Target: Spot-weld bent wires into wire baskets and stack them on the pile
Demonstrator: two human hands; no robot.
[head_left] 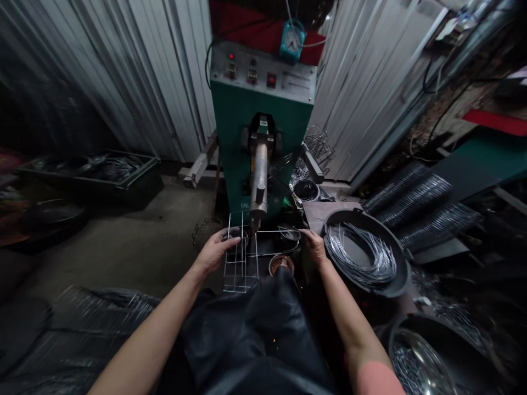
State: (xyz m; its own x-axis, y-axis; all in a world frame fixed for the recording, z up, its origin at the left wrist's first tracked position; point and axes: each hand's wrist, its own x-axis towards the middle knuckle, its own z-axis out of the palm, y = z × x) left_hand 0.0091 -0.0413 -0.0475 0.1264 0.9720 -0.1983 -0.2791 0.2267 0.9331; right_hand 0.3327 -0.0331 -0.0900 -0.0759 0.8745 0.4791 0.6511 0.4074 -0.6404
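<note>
The left hand (pixel 216 250) is clutching the wire grid frame (pixel 241 274) in a narrow grip, the right hand (pixel 315 245) pinching its far wire, with the frame at twelve o'clock under the spot welder's electrode (pixel 259 175) (the grid looks joined already), while loose wires are lying unused in a black pan (pixel 362 219) at two o'clock.

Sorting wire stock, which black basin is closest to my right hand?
The black basin of loose bent wires, just beside your right hand; the other black basin sits lower down, past your right forearm.
</note>
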